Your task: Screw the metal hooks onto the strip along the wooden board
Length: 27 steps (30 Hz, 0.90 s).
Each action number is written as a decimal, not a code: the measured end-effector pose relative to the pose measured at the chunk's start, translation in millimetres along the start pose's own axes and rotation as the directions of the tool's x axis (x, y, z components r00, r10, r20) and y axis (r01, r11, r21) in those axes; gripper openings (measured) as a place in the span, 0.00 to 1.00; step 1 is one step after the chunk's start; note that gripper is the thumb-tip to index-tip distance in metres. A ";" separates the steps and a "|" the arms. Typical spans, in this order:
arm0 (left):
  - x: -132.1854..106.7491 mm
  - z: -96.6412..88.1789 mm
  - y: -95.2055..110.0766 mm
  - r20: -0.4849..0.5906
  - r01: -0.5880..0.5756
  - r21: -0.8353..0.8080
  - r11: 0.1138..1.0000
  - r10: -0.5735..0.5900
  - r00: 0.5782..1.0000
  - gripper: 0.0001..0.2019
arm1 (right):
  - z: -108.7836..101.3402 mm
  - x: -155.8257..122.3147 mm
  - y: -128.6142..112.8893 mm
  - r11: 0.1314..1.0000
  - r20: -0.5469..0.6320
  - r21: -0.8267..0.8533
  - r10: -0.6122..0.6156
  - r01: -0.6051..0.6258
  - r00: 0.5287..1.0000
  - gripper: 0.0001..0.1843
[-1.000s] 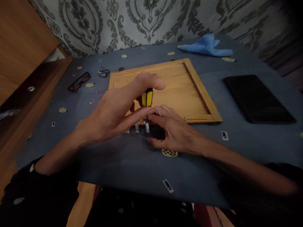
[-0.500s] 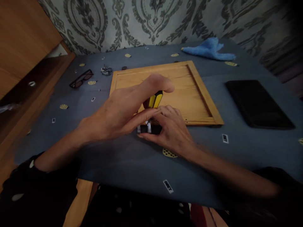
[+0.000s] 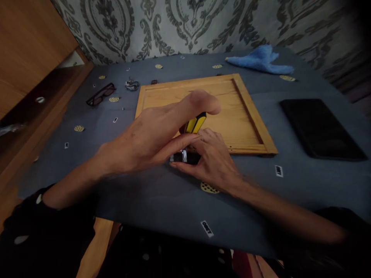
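Note:
My left hand (image 3: pixel 150 135) is curled round a yellow-and-black screwdriver (image 3: pixel 194 123), its handle showing under my raised thumb and the tip pointing down. My right hand (image 3: pixel 213 160) pinches a small black part with a silver band (image 3: pixel 184 156) on the grey cloth (image 3: pixel 150 200), right below the screwdriver. Both hands meet just in front of the near edge of a wooden tray (image 3: pixel 252 119).
A black phone (image 3: pixel 320 129) lies right of the tray. A blue cloth (image 3: pixel 261 60) sits at the back right. Glasses (image 3: pixel 101 94) and a small metal piece (image 3: pixel 131 83) lie at the back left. Small stickers dot the cloth. A wooden cabinet (image 3: pixel 26 58) stands on the left.
The screwdriver handle has tilted to the right. My right hand has shifted from lying over the black part to pinching it, so the silver band shows.

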<state>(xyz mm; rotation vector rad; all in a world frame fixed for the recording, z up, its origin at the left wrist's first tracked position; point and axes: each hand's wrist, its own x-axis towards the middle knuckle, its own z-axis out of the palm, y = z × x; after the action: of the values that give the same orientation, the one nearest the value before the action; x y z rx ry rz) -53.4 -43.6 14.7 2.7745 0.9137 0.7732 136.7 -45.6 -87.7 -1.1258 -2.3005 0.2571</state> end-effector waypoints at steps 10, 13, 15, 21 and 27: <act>0.5 -4.0 1.5 0.030 -0.019 0.031 0.999 0.018 0.999 0.14 | -3.1 0.1 0.5 1.000 0.026 -0.014 -0.026 0.026 0.999 0.21; 0.5 -3.7 1.1 0.022 -0.032 0.046 0.998 0.031 0.999 0.14 | -3.2 0.5 0.9 1.000 0.037 0.001 -0.031 0.031 0.999 0.21; 0.5 -2.9 0.9 0.018 -0.027 0.045 0.999 0.026 0.999 0.14 | -3.5 0.8 1.0 0.999 0.041 0.012 -0.031 0.031 0.999 0.21; 2.4 -1.1 1.8 -0.032 -0.088 0.080 0.993 0.091 0.995 0.12 | -2.4 0.9 0.8 0.999 0.036 0.033 -0.014 0.013 0.999 0.21; 3.1 -0.2 3.0 -0.028 0.003 0.012 1.000 -0.002 1.000 0.12 | -0.2 0.3 1.1 1.000 0.018 0.023 -0.014 0.014 1.000 0.21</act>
<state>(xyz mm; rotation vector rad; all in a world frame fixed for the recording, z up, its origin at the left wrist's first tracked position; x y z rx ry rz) -49.8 -44.2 17.0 2.7791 0.9295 0.8104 137.4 -44.8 -87.8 -1.0998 -2.3146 0.2878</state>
